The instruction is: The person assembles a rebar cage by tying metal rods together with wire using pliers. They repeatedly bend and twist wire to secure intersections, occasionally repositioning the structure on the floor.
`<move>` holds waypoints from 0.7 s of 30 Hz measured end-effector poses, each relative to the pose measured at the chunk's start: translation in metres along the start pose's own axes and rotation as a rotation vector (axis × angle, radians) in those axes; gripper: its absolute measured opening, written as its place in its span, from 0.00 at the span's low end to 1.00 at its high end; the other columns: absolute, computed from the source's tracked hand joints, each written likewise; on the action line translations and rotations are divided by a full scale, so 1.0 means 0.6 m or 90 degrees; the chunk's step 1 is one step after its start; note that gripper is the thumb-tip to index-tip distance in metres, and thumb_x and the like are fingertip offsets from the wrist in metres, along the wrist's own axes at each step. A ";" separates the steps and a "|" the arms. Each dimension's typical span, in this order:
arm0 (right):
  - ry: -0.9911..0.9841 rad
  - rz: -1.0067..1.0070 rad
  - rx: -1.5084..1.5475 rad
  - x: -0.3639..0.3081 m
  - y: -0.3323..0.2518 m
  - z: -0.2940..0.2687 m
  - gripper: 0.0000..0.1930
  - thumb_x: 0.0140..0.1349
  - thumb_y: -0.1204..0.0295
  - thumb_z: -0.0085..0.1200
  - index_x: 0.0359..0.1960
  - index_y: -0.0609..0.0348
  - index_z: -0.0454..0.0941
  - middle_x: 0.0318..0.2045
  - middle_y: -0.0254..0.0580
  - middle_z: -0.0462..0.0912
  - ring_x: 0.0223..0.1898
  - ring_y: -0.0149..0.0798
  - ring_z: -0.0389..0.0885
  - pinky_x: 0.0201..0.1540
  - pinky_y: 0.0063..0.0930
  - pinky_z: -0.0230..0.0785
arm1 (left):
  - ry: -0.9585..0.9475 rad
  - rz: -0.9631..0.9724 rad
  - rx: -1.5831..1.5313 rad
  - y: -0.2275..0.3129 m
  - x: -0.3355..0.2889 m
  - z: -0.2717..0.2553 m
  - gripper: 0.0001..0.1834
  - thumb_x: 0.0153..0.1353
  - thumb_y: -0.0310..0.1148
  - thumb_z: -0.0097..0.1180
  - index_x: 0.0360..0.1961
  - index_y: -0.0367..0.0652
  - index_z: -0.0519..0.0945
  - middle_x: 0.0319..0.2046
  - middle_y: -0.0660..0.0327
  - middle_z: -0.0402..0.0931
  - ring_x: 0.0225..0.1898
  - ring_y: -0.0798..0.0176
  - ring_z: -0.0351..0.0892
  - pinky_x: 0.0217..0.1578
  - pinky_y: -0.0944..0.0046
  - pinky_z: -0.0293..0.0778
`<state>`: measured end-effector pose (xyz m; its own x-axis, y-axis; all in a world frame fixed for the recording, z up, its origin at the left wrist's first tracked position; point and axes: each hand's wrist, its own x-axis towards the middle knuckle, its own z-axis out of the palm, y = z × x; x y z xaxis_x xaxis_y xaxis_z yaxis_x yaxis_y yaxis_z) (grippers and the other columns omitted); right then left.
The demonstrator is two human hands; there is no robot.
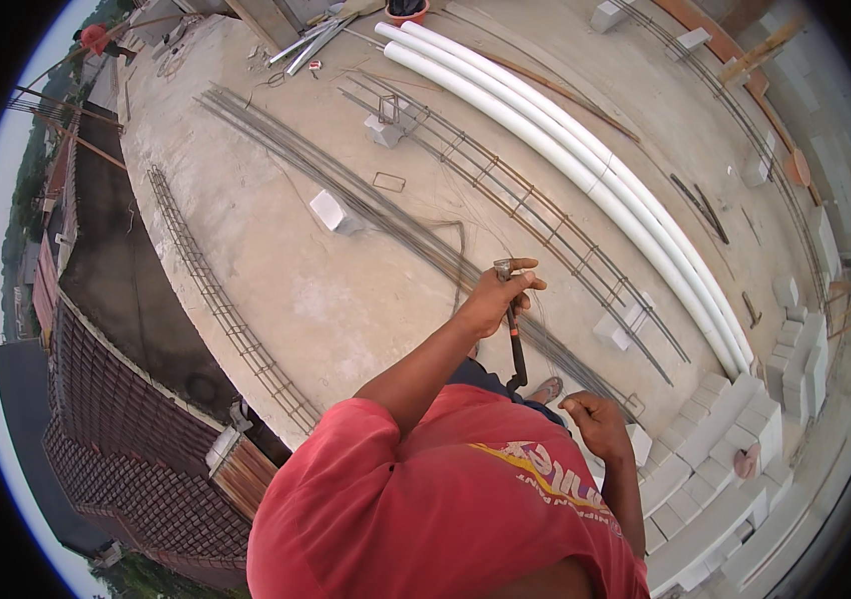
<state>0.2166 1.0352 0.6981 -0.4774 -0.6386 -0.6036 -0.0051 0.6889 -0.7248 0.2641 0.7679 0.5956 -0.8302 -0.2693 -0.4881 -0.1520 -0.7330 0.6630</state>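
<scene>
My left hand is raised in front of me, closed around a hammer near its metal head. The hammer's dark handle, with a small orange mark, hangs down toward my legs. Part of the head shows above my thumb, while some fingers point outward. My right hand is held near my body at the right, its fingers curled in; whatever they may hold is hidden. Below the hammer lies a bundle of long steel bars on the concrete floor. A sandaled foot shows between my hands.
A rebar cage rests on pale blocks beside long white pipes. Another narrow cage lies along the slab's left edge, above a tiled roof. Stacked blocks stand at right. Far left, another person wears red.
</scene>
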 end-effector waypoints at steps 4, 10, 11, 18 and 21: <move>-0.027 0.089 0.004 -0.015 0.030 0.007 0.14 0.66 0.66 0.53 0.39 0.65 0.83 0.27 0.42 0.84 0.30 0.32 0.78 0.37 0.28 0.70 | 0.162 0.058 -0.016 0.007 0.032 -0.045 0.13 0.64 0.34 0.56 0.46 0.39 0.74 0.31 0.58 0.79 0.21 0.70 0.75 0.15 0.69 0.69; 0.004 0.136 -0.053 -0.048 0.183 -0.003 0.15 0.65 0.63 0.53 0.37 0.63 0.83 0.23 0.39 0.81 0.27 0.31 0.76 0.33 0.28 0.68 | 0.228 0.133 0.061 0.075 0.010 -0.076 0.12 0.64 0.33 0.57 0.46 0.39 0.76 0.31 0.59 0.80 0.26 0.69 0.76 0.24 0.68 0.71; 0.017 0.133 -0.040 -0.054 0.201 -0.005 0.14 0.65 0.63 0.53 0.36 0.63 0.83 0.21 0.35 0.78 0.24 0.28 0.73 0.29 0.26 0.65 | 0.218 0.137 0.065 0.080 0.003 -0.081 0.13 0.64 0.33 0.57 0.46 0.38 0.76 0.32 0.59 0.80 0.26 0.69 0.76 0.25 0.68 0.71; 0.095 0.071 -0.115 -0.078 0.354 -0.040 0.13 0.64 0.65 0.53 0.35 0.64 0.83 0.22 0.40 0.80 0.24 0.31 0.75 0.29 0.28 0.67 | 0.185 0.137 0.191 0.087 -0.061 -0.014 0.10 0.61 0.35 0.61 0.39 0.40 0.79 0.29 0.65 0.78 0.28 0.71 0.77 0.26 0.69 0.69; 0.138 0.002 -0.172 -0.082 0.417 -0.063 0.13 0.63 0.66 0.54 0.35 0.64 0.83 0.25 0.47 0.82 0.28 0.40 0.79 0.34 0.33 0.70 | 0.173 0.158 0.190 0.068 -0.085 0.024 0.10 0.61 0.35 0.61 0.38 0.40 0.79 0.28 0.65 0.77 0.28 0.71 0.77 0.26 0.69 0.70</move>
<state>0.2058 1.2520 0.5590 -0.6533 -0.5681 -0.5005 -0.2220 0.7757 -0.5908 0.2922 0.7609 0.6557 -0.6964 -0.5967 -0.3986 -0.1476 -0.4245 0.8933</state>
